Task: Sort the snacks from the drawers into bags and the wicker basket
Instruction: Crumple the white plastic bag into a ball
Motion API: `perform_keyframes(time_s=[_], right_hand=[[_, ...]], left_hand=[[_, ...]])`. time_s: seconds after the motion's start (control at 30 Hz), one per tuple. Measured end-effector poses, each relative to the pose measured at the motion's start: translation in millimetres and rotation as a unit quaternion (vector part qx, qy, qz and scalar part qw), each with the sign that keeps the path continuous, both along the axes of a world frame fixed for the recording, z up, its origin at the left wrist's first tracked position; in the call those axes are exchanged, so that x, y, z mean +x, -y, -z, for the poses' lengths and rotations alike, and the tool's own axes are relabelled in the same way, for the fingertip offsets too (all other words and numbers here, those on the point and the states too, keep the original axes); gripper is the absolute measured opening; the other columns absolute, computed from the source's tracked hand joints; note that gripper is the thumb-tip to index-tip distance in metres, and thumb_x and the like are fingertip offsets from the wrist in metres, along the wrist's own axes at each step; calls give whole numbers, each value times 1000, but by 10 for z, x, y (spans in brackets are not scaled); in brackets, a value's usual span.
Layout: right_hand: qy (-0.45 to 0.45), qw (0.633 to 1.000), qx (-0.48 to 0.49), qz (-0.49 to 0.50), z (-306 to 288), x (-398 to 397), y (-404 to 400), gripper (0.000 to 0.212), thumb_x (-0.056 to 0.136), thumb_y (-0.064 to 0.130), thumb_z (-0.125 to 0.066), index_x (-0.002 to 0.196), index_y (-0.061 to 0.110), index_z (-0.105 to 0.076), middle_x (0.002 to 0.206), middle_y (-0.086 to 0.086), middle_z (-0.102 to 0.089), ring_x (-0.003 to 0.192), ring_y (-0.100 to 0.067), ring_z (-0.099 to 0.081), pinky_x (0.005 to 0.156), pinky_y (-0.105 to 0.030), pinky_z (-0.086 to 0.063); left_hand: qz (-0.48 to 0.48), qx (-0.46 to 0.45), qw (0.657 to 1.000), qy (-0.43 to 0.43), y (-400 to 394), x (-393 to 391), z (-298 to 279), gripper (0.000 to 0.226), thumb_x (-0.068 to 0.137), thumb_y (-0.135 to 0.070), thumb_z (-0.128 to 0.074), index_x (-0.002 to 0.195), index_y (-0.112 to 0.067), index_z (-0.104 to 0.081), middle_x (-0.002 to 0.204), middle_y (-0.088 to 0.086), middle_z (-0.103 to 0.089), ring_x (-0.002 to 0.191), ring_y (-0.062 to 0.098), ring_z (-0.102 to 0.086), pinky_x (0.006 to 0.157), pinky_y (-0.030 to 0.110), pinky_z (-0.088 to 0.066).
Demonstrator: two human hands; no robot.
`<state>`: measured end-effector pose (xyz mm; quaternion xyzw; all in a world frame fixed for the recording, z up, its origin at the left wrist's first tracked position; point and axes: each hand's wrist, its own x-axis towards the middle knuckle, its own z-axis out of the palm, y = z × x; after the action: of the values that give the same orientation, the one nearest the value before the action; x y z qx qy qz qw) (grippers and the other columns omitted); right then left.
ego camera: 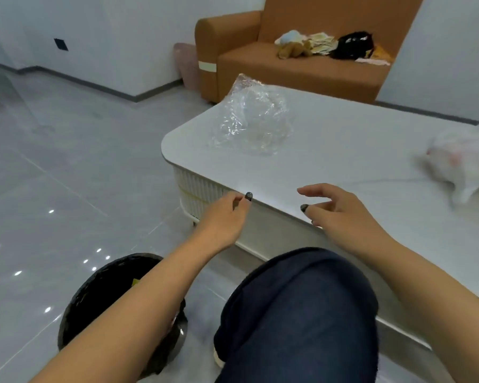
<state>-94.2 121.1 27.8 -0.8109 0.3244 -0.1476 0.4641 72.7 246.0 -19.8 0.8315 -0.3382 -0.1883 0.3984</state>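
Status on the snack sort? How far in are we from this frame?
Barely started. Done: a clear plastic bag lies on the white table, and a blurred white bag lies at its right edge. In hand: nothing; left hand and right hand hover at the table's front edge. Left: no snacks, open drawer or wicker basket visible.

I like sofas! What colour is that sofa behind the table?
The sofa is orange-brown, with a pale band on its arm; head view.
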Motion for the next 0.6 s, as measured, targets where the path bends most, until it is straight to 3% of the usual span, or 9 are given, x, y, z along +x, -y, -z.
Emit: perform_keyframes(time_s=[0.07, 0.17, 0.27, 0.33, 0.43, 0.6], right_hand=[[2, 1000, -17, 20, -80, -236, 149, 29, 94, 24, -55, 121, 36, -58, 114, 11, -55, 76, 6, -54, 59, -10, -36], [3, 997, -48, 52, -100, -590, 357, 29, 94, 26, -56, 121, 36, -57, 121, 15, -50, 98, 7, -54, 63, -9, -39], [-8, 994, -63, 93, -54, -881, 611, 30, 93, 26, -58, 121, 33, -57, 126, 12, -48, 108, -5, -55, 72, -11, -39], [-20, 989, -59, 135, -41, -1024, 811, 31, 92, 26, -59, 123, 30, -58, 129, 6, -50, 104, -9, -57, 76, -19, -40], [-40, 977, -92, 188, -68, -1201, 1108, 34, 92, 27, -60, 126, 26, -56, 133, 2, -50, 101, -12, -54, 81, -24, -40], [-33, 957, -113, 265, -121, -1567, 1531, 36, 91, 27, -61, 127, 22, -57, 134, -1, -51, 118, -18, -52, 88, -27, -39]], left_hand=[[38, -23, 999, 13, 291, -203, -239, 33, 103, -42, -40, 119, -19, -57, 94, -11, -57, 81, 6, -51, 62, 16, -35], [93, -35, 995, 27, 723, -514, -454, 34, 102, -44, -42, 123, -21, -56, 110, -9, -58, 96, 8, -52, 68, 10, -35], [151, -28, 988, 17, 1143, -831, -501, 41, 100, -48, -42, 131, -23, -53, 125, -9, -57, 109, 7, -50, 79, 17, -37], [183, -15, 983, 10, 1407, -1030, -451, 46, 100, -48, -42, 138, -23, -48, 132, -8, -55, 111, 6, -47, 86, 20, -34], [206, -1, 979, -3, 1796, -1263, -312, 45, 101, -44, -45, 141, -24, -43, 134, -5, -55, 109, 7, -47, 86, 21, -34], [201, -6, 979, -39, 2557, -1526, -134, 45, 99, -32, -52, 141, -21, -40, 128, -3, -56, 103, 10, -53, 72, 15, -40]])
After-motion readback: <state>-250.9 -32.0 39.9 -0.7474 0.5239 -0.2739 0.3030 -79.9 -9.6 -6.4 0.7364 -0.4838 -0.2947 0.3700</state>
